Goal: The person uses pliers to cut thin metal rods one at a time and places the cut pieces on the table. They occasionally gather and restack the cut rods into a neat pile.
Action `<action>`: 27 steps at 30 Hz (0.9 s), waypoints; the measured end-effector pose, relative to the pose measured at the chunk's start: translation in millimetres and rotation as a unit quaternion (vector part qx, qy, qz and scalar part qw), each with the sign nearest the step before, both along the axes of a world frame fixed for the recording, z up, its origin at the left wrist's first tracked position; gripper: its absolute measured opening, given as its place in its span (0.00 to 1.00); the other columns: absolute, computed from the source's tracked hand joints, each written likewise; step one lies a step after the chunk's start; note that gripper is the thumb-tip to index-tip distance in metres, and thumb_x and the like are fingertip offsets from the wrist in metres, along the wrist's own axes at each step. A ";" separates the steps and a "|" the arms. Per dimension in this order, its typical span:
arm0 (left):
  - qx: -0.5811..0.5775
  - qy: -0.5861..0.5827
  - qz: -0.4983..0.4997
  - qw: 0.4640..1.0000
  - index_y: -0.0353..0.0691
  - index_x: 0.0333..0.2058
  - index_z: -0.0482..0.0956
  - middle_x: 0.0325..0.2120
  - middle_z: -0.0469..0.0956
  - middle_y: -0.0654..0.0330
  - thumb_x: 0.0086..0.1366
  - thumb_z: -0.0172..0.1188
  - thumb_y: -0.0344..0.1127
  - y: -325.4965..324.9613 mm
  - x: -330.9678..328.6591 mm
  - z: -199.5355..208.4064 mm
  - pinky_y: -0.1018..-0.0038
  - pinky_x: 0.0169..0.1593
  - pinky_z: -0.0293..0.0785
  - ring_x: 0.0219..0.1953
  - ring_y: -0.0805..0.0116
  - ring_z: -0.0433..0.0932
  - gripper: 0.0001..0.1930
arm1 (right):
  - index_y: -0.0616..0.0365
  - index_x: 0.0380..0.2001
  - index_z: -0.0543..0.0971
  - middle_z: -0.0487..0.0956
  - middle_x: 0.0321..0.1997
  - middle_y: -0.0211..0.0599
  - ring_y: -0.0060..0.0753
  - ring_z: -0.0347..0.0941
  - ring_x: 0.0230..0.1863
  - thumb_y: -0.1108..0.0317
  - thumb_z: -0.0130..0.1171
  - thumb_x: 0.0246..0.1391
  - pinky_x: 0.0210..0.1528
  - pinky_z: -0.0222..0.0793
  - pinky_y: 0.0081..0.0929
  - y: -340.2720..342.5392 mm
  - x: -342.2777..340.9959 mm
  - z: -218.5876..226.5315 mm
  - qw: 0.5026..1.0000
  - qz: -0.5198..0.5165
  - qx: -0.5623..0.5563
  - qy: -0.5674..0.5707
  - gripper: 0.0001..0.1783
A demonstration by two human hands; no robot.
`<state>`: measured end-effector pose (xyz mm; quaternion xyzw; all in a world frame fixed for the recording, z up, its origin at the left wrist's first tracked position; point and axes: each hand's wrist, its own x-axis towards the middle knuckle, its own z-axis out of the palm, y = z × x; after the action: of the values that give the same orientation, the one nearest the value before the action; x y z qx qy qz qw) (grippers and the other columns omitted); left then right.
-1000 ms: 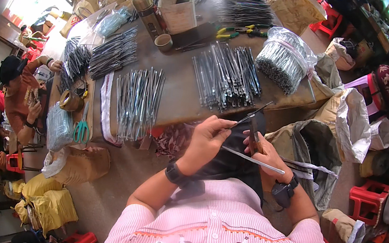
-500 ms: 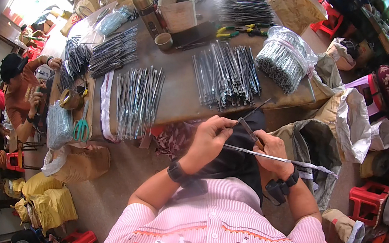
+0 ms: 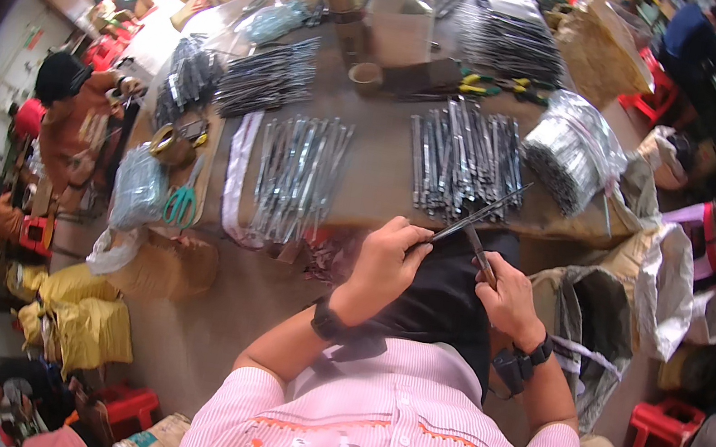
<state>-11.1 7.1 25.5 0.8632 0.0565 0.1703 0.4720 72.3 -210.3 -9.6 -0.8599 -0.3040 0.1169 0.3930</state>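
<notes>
My left hand (image 3: pixel 391 260) is closed, pinching thin dark metal strips (image 3: pixel 498 201) that slant up to the right over the table's edge. In my right hand (image 3: pixel 512 302) is a narrow-bladed tool with a brown handle (image 3: pixel 487 267), gripped in the fingers. Its metal blade crosses close to the strips; whether they touch I cannot tell. Just beyond my hands, a row of loose silvery metal strips (image 3: pixel 467 161) lies on the brown table (image 3: pixel 372 191). Another row of metal strips (image 3: pixel 300 179) lies farther left.
A plastic-wrapped bundle of strips (image 3: pixel 569 153) sits at the table's right end. Yellow-handled pliers (image 3: pixel 480 83), a thermos (image 3: pixel 347 16) and a tape roll (image 3: pixel 366 78) lie farther back. Teal scissors (image 3: pixel 181 203) are at left. Open sacks (image 3: pixel 607 304) stand right; a co-worker (image 3: pixel 69 128) sits left.
The long silvery strip that lay across under my right hand no longer shows. My right hand has moved slightly right and down with the tool. The view has shifted, so the table appears farther right.
</notes>
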 end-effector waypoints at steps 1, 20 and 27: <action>0.013 -0.009 0.022 1.000 0.34 0.38 0.82 0.31 0.79 0.50 0.55 0.64 0.27 9.4 -2.1 -3.4 0.70 0.40 0.74 0.33 0.55 0.78 0.11 | 0.59 0.41 0.75 0.77 0.28 0.46 0.52 0.75 0.31 0.70 0.52 0.45 0.36 0.70 0.36 5.2 0.2 -2.5 1.000 0.010 0.017 0.004 0.16; 0.278 0.039 0.315 0.907 0.33 0.41 0.81 0.36 0.74 0.44 0.55 0.65 0.39 135.8 10.0 -73.8 0.58 0.49 0.69 0.43 0.46 0.72 0.18 | 0.61 0.45 0.72 0.75 0.27 0.34 0.22 0.71 0.24 0.76 0.45 0.48 0.25 0.64 0.18 -8.3 -3.3 -18.9 0.896 -0.065 0.259 0.354 0.18; 0.124 0.090 0.158 0.975 0.32 0.38 0.79 0.35 0.78 0.46 0.57 0.66 0.44 45.7 88.6 -87.5 0.62 0.45 0.74 0.40 0.51 0.78 0.19 | 0.62 0.42 0.72 0.75 0.27 0.35 0.24 0.73 0.24 0.74 0.46 0.45 0.26 0.67 0.20 -5.5 -12.2 -7.9 0.870 -0.030 0.269 0.412 0.17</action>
<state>77.4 52.8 -62.0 0.9071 0.2128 0.1699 0.3210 60.1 -215.8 -17.4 -0.6031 -0.1077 0.3623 0.7024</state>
